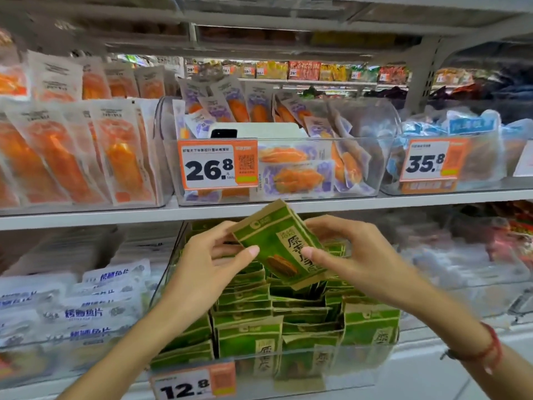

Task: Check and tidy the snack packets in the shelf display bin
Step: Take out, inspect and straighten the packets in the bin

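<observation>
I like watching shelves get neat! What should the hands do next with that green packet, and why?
Probably lower the green packet back into the clear bin and stand it up in a row. Both the left hand and right hand hold it tilted above the bin, and several packets below lie jumbled while the front ones stand upright.

left hand [213,255]: raised, fingers pinching | right hand [346,252]: raised, fingers pinching

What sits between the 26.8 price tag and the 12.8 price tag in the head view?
The white shelf edge, then both hands, left and right, holding a green packet above the green packets in the bin.
</observation>
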Motion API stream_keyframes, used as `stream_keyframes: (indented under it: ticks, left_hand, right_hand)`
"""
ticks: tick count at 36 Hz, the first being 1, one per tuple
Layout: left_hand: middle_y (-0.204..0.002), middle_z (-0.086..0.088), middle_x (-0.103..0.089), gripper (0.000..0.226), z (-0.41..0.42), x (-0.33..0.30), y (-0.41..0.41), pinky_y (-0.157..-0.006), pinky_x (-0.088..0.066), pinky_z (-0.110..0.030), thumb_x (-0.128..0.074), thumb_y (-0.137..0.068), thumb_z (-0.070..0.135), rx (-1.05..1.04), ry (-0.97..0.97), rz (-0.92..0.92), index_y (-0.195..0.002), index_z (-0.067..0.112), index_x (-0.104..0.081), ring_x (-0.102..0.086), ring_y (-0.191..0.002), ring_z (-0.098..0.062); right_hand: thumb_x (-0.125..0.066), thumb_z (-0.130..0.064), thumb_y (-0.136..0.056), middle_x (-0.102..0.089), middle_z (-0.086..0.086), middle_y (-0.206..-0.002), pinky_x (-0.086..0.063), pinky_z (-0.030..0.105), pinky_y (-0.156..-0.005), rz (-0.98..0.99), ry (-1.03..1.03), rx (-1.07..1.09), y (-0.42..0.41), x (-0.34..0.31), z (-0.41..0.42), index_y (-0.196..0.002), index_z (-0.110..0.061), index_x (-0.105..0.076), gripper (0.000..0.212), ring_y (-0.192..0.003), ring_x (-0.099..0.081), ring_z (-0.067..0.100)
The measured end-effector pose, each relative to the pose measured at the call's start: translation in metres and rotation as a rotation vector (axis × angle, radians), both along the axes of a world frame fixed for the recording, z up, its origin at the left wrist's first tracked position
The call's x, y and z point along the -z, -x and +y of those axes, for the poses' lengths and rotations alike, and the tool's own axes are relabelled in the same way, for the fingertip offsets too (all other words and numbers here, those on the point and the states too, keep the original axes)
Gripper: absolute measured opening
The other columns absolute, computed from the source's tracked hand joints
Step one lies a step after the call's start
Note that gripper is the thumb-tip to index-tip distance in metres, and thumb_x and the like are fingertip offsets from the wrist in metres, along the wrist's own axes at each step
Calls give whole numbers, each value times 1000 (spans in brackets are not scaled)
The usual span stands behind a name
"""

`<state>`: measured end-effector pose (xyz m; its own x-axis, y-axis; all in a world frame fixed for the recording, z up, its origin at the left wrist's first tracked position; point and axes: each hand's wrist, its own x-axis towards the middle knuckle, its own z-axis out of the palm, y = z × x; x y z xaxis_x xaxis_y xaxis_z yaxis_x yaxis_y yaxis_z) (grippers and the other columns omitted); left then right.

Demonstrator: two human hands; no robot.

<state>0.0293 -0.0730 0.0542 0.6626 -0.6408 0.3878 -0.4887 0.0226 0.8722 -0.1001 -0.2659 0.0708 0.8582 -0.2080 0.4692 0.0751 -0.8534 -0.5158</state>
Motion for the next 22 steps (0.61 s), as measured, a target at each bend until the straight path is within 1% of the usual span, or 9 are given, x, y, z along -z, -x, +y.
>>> stream_keyframes:
  ticks: [3,5,7,11,13,15,18,20,22]
  left_hand:
    - [-95,21,-73,23,4,1,-7,-76,-51,-10,-71,-85,13,9,-74,-46,-97,32,-70,-69,-90,0]
    - [-92,17,-74,19,5,1,-10,-80,-54,-18,-74,-83,14,3,-135,-102,-93,30,-73,-70,-88,-2]
    - [-89,19,-74,18,4,2,-12,-82,-54,-24,-76,-80,20,-32,-189,-175,-92,34,-75,-70,-86,0]
    - [-87,27,-71,26,-2,2,-4,-77,-51,-11,-80,-76,29,-119,-256,-362,-97,42,-73,-66,-82,10]
    - [-87,31,-66,28,-6,1,-1,-78,-50,-10,-80,-77,30,-112,-287,-422,-102,39,-74,-64,-84,12]
    - [-87,32,-65,27,-11,-1,-1,-80,-51,-13,-79,-79,31,-78,-358,-462,-105,39,-73,-64,-85,11]
    - [-99,21,-71,26,-22,-3,-2,-88,-54,-26,-74,-85,31,-13,-523,-511,-109,39,-72,-64,-88,5]
    - [-113,16,-70,30,-29,-1,-1,-97,-51,-31,-70,-89,31,-1,-606,-559,-118,36,-69,-63,-99,0]
    - [-123,14,-67,32,-34,1,0,-101,-47,-30,-65,-92,32,-18,-630,-590,-124,34,-65,-62,-109,-4]
  right_hand:
    - [-69,-41,-85,-70,-19,-104,-55,32,-82,91,52,-14,-7,3,0,-116,-30,-64,33,-96,-63,-3]
    - [-71,-41,-83,-70,-18,-103,-55,32,-82,145,118,8,-10,7,0,-110,-31,-62,30,-95,-62,-4]
    - [-71,-43,-83,-68,-14,-105,-55,32,-83,202,193,45,-12,11,2,-109,-32,-57,32,-96,-62,-1]
    - [-71,-44,-83,-66,-8,-106,-54,37,-80,268,253,101,-16,18,1,-114,-26,-53,41,-98,-62,12]
    - [-73,-44,-81,-67,-10,-107,-53,38,-81,262,226,107,-15,18,-2,-116,-29,-57,42,-99,-61,11]
    - [-76,-41,-79,-69,-12,-103,-53,37,-82,197,160,93,-13,18,-2,-110,-31,-64,34,-95,-61,6]
    - [-77,-34,-79,-71,-16,-87,-56,34,-77,111,91,103,-12,19,0,-89,-33,-72,11,-86,-62,0]
    - [-77,-32,-80,-71,-16,-82,-56,33,-76,166,116,124,-15,19,0,-84,-33,-74,5,-81,-63,0]
    - [-77,-32,-81,-71,-13,-81,-56,36,-76,217,137,149,-18,16,-2,-83,-31,-74,4,-79,-64,2]
